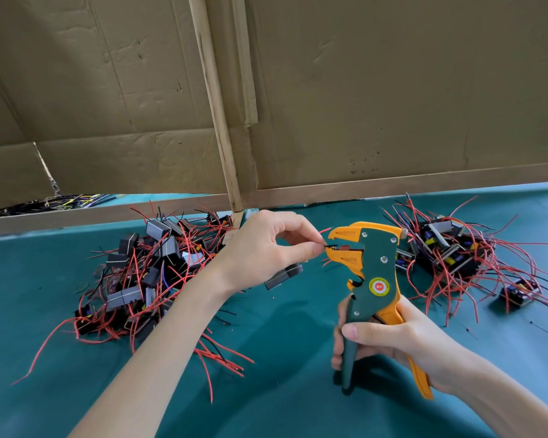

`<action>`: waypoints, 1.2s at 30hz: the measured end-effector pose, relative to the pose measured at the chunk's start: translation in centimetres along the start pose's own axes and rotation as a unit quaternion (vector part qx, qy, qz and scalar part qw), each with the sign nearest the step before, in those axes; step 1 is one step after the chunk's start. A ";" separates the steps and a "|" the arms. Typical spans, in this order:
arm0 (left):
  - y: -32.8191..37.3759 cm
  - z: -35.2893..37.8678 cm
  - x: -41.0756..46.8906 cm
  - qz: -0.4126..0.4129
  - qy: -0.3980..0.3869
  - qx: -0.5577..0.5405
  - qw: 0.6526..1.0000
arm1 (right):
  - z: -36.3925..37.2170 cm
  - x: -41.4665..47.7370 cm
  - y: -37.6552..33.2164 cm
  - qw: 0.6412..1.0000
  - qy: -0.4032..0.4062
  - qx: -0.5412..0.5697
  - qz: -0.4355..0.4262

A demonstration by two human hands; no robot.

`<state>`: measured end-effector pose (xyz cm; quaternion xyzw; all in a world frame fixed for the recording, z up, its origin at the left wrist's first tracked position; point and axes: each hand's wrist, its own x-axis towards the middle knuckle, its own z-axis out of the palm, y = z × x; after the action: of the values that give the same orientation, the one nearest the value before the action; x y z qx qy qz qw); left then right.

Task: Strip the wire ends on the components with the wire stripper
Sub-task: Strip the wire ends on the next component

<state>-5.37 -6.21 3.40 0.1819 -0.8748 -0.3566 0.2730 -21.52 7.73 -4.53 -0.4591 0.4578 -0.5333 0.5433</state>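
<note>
Head view: wire stripper, upright above desk, handles gripped by right hand, mouth open facing left; black wire lies level, left to right, tip in mouth, pinched by left hand; component dangles beneath.

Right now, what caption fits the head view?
Left hand holds a black wire at the wire stripper gripped by the right hand.
</note>
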 end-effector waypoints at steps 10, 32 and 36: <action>0.5 -0.8 -0.2 0.005 -0.011 0.030 0.999 | 0.7 -0.3 -0.3 0.998 0.045 -0.038 0.018; -2.3 -0.1 0.7 -0.077 0.092 0.064 0.991 | -0.2 1.3 1.3 0.991 -0.011 0.110 0.072; -0.1 -1.2 2.0 -0.029 0.217 0.018 0.976 | -0.6 1.7 1.0 0.976 0.004 0.188 0.106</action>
<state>-6.23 -7.92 4.73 0.2853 -0.7951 -0.3009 0.4426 -21.92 6.05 -5.60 -0.2954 0.3976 -0.5507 0.6718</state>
